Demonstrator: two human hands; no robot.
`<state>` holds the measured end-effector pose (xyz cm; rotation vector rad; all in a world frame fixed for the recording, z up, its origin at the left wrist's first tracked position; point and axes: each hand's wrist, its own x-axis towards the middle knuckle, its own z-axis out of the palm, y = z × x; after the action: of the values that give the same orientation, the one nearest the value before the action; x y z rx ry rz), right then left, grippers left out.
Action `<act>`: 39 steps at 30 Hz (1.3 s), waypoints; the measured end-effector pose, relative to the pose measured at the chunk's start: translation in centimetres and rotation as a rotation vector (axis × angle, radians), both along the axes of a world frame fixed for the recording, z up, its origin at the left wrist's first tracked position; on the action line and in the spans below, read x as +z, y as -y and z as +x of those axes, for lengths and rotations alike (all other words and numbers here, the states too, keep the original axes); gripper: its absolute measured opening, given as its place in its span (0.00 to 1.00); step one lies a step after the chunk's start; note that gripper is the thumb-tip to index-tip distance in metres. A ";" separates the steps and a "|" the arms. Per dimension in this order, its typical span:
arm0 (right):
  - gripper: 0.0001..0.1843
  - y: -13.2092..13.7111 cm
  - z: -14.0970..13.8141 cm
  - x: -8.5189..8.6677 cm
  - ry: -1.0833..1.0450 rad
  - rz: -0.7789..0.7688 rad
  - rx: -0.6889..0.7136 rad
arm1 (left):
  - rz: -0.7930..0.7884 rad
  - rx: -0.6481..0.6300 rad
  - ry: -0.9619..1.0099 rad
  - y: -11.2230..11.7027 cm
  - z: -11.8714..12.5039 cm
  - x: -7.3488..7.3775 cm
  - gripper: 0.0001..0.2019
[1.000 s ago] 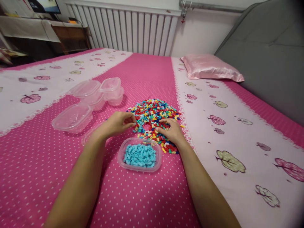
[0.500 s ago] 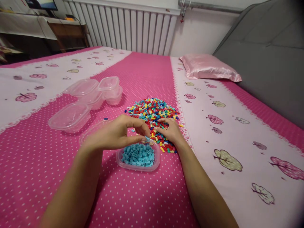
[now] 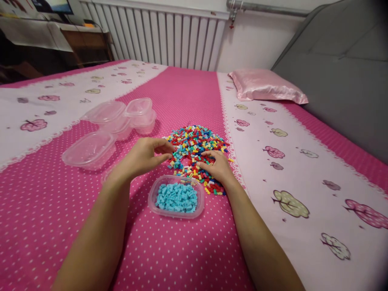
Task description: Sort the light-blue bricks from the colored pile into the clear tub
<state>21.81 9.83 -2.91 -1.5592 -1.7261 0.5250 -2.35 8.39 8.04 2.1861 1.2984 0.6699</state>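
Note:
A heap of small toy building bricks (image 3: 197, 139) in red, yellow, blue, green and white lies on the bed. My left hand (image 3: 148, 155) is at the heap's left edge, thumb and fingers a little apart, nothing visible between them. On the heap's right side rests my right hand (image 3: 220, 166), its thumb and fingers spread over the bricks and holding nothing that I can see. Close in front of the heap stands a clear plastic container (image 3: 153, 202) with many light blue bricks (image 3: 176, 198) in it.
Several clear plastic containers with lids (image 3: 89, 149) stand to the left. A clear lid (image 3: 106, 174) lies partly behind my left wrist. Farther back are a pink pillow (image 3: 266, 85), a grey headboard (image 3: 342, 72) and a white radiator (image 3: 157, 36).
My left hand has let go of a light blue brick over the container and moved up and left to the heap's edge. My right hand has stayed in place.

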 end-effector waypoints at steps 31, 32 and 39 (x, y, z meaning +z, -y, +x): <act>0.21 0.2 -0.1 0.6 0.019 -0.046 -0.013 | -0.197 0.198 -0.515 -2.1 0.0 -3.3 0.10; 0.21 0.2 -0.1 0.6 0.020 -0.047 -0.013 | -0.209 0.188 -0.478 -2.1 -0.2 -3.1 0.10; 0.22 0.1 -0.1 0.5 0.024 -0.038 -0.013 | -0.307 -0.032 0.034 -0.1 -1.0 0.0 0.14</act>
<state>21.70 9.72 -2.44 -1.6089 -1.7321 0.5371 -3.33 8.45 8.03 1.9342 1.2544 0.4593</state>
